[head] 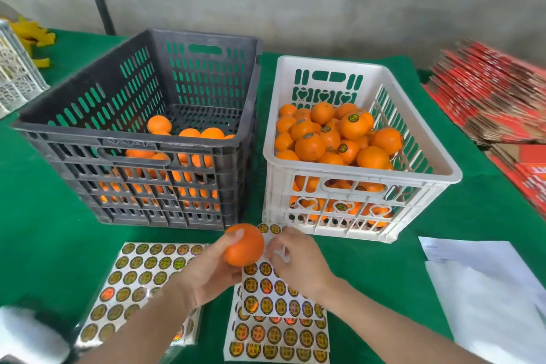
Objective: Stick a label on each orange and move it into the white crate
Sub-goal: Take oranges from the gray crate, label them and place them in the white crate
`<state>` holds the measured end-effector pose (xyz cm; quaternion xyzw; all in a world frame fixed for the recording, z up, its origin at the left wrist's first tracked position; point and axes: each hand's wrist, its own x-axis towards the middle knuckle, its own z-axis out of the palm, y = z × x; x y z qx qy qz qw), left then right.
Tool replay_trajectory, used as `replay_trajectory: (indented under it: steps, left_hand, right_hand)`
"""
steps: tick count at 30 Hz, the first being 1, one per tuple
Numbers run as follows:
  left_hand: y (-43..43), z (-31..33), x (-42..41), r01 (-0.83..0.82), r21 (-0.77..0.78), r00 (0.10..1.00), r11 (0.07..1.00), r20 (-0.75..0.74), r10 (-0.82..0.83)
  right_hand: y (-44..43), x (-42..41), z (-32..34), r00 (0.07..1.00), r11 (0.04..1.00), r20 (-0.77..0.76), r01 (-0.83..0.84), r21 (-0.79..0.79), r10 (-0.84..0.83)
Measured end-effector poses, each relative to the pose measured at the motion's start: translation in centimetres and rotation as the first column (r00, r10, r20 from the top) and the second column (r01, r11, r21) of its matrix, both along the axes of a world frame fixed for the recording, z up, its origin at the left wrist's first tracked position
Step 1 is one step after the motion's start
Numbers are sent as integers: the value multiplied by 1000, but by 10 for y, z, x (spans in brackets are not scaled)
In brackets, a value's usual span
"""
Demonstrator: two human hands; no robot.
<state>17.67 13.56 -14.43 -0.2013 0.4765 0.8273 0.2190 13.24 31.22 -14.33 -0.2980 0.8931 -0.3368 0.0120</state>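
Observation:
My left hand [211, 270] grips an orange [244, 245] just in front of the two crates. My right hand [295, 260] is beside the orange with fingers curled over the label sheet [277, 301]; whether it pinches a label I cannot tell. The white crate [419, 156] on the right holds many oranges, several with round labels. The dark grey crate [88, 133] on the left holds unlabelled oranges [159, 123].
A second label sheet [136, 275] lies at front left on the green cloth. White papers [484, 289] lie at front right. Red flattened cartons [496, 97] are stacked at far right. Another white crate [14, 74] stands at far left.

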Motion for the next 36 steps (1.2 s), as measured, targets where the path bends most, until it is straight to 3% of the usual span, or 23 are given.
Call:
replay_trajectory:
  steps: [4, 8, 13, 19, 24, 26, 28, 32, 34, 36]
  left_hand:
    - [4, -4, -1, 9, 6, 1000, 1000, -17, -8]
    - [5, -8, -2, 5, -7, 1000, 1000, -3, -5]
    - [10, -13, -4, 30, -44, 999, 999, 24, -29]
    - [9, -15, -5, 98, -54, 995, 994, 18, -97]
    - [12, -14, -6, 140, -37, 990, 989, 37, -139]
    - [12, -12, -7, 166, -99, 986, 981, 47, -162]
    - [9, -7, -5, 215, -238, 976, 947, 31, -214]
    - [1, 4, 0, 236, -635, 944, 736, -30, -328]
    - [-2, 9, -1, 206, -689, 935, 695, -71, -348]
    - [-2, 15, -2, 199, -642, 929, 740, -116, -351]
  right_hand:
    - [-1, 20, -17, 991, 989, 54, 117, 95, -123]
    - [-2, 27, -21, 985, 978, -8, 173, 114, -174]
    - [2, 34, -24, 982, 982, 8, 189, -5, -189]
    - [4, 35, -29, 959, 969, 146, 246, -16, -241]
    - [6, 40, -28, 968, 967, 103, 238, -88, -229]
    - [8, 43, -28, 970, 962, 109, 232, -145, -218]
    - [10, 44, -26, 947, 949, 225, 269, -166, -229]
    - [22, 35, -14, 836, 903, 460, 404, -145, -300]
    - [27, 29, -1, 825, 871, 486, 438, -223, -290]
    - [29, 22, 15, 828, 850, 502, 435, -297, -248]
